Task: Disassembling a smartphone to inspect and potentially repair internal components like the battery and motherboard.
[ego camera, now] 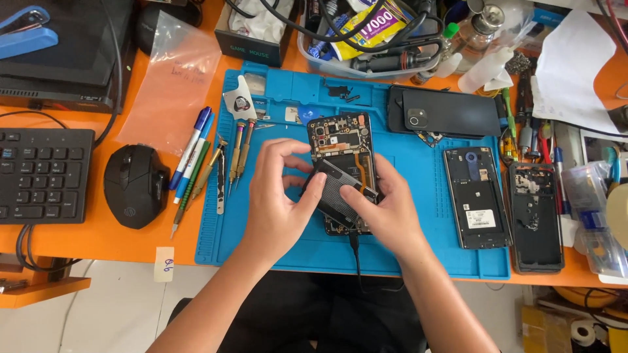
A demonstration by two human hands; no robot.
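While the left hand (278,199) and right hand (386,212) pinch the dark plate (337,193), the opened phone (340,147) lies beneath. Thin and fragile, probably; its edges look the safest hold.

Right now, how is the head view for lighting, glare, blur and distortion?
Head view: even, bright light, with soft shadows under the left hand and right hand; the opened phone is sharp, without motion blur; slight sheen on the clear bag; desk edges bow a little toward the corners.
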